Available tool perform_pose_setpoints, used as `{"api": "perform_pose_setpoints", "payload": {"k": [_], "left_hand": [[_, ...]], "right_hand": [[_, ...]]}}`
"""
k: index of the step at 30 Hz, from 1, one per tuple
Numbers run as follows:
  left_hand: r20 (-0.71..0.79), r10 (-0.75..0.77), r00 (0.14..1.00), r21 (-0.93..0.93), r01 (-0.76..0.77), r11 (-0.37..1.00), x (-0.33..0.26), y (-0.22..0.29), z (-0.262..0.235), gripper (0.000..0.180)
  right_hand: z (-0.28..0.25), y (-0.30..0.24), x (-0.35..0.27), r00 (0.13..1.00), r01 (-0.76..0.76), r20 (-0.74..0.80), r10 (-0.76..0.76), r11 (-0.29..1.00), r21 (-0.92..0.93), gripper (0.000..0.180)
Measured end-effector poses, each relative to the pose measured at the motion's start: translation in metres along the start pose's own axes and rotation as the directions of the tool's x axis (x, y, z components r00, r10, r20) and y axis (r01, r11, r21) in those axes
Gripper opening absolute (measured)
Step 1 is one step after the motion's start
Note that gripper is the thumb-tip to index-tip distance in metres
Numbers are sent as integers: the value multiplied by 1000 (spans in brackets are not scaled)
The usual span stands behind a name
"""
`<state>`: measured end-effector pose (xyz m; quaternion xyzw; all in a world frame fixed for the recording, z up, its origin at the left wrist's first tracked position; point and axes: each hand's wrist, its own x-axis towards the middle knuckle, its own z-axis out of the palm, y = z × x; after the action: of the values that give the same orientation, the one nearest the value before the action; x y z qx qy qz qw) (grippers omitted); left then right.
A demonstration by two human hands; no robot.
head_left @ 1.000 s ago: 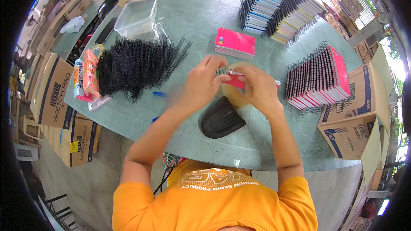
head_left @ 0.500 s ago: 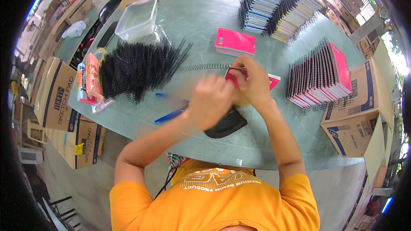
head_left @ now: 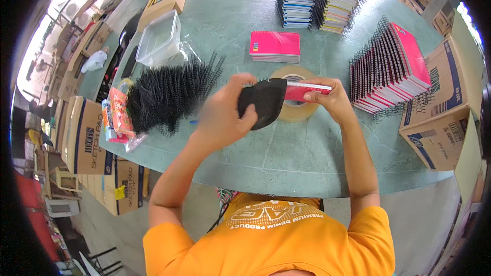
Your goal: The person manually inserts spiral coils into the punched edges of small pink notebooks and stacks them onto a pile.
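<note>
My left hand (head_left: 222, 115), partly blurred, grips a black curved pad (head_left: 263, 103) between thumb and fingers. The pad's far end meets the binding end of a small pink notebook (head_left: 299, 91) and hides it. My right hand (head_left: 331, 98) pinches the notebook's other end, thumb on the near side. Below the notebook, a wide roll of clear tape (head_left: 294, 114) lies on the table. A short stretch of thin wire coil (head_left: 223, 82) shows left of the pad; the rest is hidden. One blue handle tip (head_left: 194, 122) peeks out beside my left wrist.
Black spiral coils (head_left: 163, 94) lie heaped at left, near a clear plastic box (head_left: 159, 38). Beyond my hands sits a stack of pink notebooks (head_left: 275, 47). Coil-bound pink notebooks (head_left: 391, 74) stand at right by an open carton (head_left: 434, 117); taller notebook stacks (head_left: 297, 0) rise behind.
My left hand has picked up the black pad from the table and brought it to the notebook. My right hand has shifted to the notebook's right end, and the tape roll is now exposed.
</note>
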<state>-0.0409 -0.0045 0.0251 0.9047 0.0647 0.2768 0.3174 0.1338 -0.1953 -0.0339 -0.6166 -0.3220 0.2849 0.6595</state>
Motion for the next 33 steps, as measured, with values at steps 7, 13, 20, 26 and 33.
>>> {"api": "perform_pose_setpoints", "payload": {"k": [7, 13, 20, 26, 33], "left_hand": [[448, -70, 892, 394, -126, 910, -7, 2, 0, 38], [85, 65, 994, 250, -84, 965, -2, -7, -2, 40], [81, 118, 990, 226, -134, 965, -1, -7, 3, 40], [-210, 194, 958, 136, -167, 976, 7, -10, -1, 40], [-52, 97, 994, 135, -89, 987, 9, -3, -7, 36]], "right_hand": [[6, 2, 9, 999, -16, -30, 18, 999, 36, 29], [5, 5, 8, 1000, 9, -11, -8, 999, 51, 29], [7, 4, 6, 999, 37, -22, -36, 998, 56, 27], [2, 10, 5, 999, 50, -13, -50, 999, -4, 27], [7, 13, 5, 989, 142, -27, -142, 990, -7, 26]]}}
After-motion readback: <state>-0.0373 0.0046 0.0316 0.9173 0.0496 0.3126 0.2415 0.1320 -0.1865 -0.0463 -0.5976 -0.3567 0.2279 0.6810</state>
